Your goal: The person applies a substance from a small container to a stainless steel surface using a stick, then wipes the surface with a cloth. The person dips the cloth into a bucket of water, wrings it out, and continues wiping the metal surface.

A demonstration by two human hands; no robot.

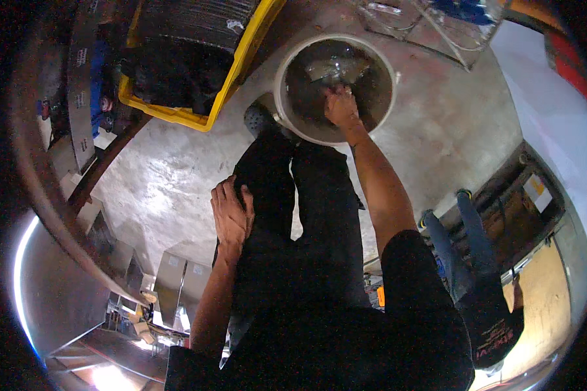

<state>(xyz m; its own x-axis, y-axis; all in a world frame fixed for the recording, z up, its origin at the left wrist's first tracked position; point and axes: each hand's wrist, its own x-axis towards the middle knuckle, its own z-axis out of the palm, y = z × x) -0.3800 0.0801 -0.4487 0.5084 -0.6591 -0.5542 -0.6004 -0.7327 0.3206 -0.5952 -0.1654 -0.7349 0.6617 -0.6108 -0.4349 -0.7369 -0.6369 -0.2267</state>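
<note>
Head view: concrete floor [176, 169], yellow crate [189, 114] at 11 o'clock, round white basin [287, 111] of dark water at 12. Right hand [340, 105] reaches into the basin, fingers closed on a pale submerged piece [336, 67]; the piece is not out yet. Left hand [231, 212] rests flat and released on the dark-trousered knee [267, 189].

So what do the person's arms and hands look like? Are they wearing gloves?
No gloves. The left hand and right hand are both bare, and so are the forearms. The short black sleeve of a black shirt covers the right upper arm. No watch or rings show.
</note>
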